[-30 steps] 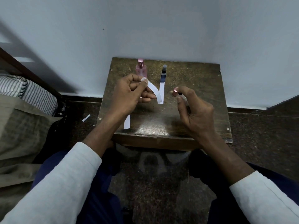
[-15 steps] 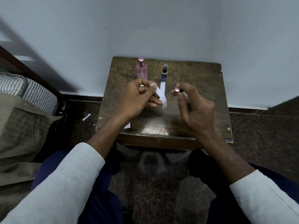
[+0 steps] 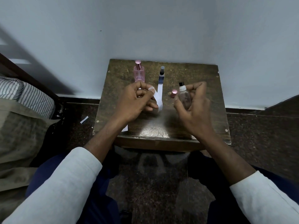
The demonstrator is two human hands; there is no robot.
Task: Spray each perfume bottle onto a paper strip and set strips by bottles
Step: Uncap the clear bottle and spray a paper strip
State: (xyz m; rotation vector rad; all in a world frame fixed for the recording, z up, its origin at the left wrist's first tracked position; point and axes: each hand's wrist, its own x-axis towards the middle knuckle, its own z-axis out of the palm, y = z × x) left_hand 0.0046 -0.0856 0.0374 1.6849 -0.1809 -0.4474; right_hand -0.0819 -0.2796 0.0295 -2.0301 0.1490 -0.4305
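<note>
A small wooden table (image 3: 194,73) stands against the wall. At its back a pink perfume bottle (image 3: 138,75) and a slim blue bottle (image 3: 161,76) stand upright. A white paper strip (image 3: 160,92) lies in front of the blue bottle. My left hand (image 3: 135,102) pinches another paper strip (image 3: 157,101) that curls rightward from its fingers. My right hand (image 3: 195,109) grips a small clear bottle (image 3: 184,97), its black spray nozzle uncovered. A pink cap (image 3: 174,93) sits just left of that bottle by my thumb; whether it rests on the table I cannot tell.
One more white strip (image 3: 124,128) shows under my left forearm near the table's front edge. A paper scrap (image 3: 84,119) lies on the dark floor to the left. Striped bedding (image 3: 27,97) is at the far left. My knees are below the table.
The pink cap has come off the clear bottle, exposing its black nozzle, and now sits beside it. My left hand has lowered slightly with its strip.
</note>
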